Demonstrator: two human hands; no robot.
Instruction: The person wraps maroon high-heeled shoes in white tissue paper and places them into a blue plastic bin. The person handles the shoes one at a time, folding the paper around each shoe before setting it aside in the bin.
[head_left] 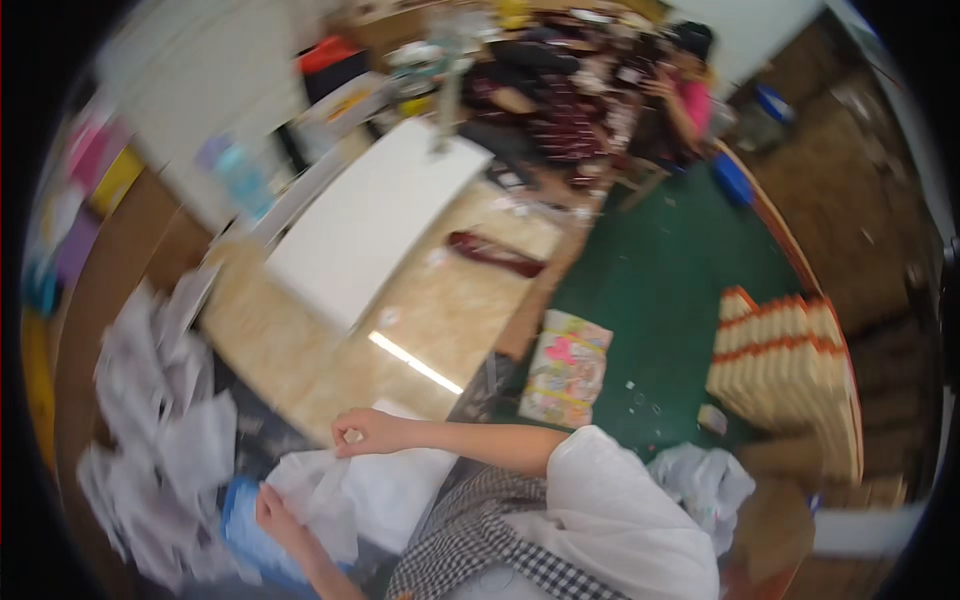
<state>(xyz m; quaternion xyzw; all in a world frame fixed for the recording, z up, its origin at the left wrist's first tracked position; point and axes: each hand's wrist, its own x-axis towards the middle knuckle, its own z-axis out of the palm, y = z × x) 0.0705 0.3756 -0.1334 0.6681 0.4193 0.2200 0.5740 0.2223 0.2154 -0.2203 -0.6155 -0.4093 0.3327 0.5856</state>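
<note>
A thin, see-through white sheet [318, 497], perhaps a bag, hangs between my hands. My right hand [378, 433] pinches its upper edge, thumb and forefinger meeting in a ring. Lower down and to the left, my left hand [280, 517] has its fingers closed at the sheet's left side. The picture is blurred, so its exact grip is hard to see. Beneath and beside the sheet lies more white material [400, 490]. A light blue plastic packet [238, 520] is just left of my left hand.
Crumpled pale sheets [165, 410] pile up at the left. Ahead, a white board [385, 215] and a dark maroon strip [495, 254] lie on the marbled tabletop [440, 320]. A tied, patterned bundle [567, 368] and stacked cream pieces [775, 350] rest on the green table [660, 270]. Another person [690, 95] sits beyond.
</note>
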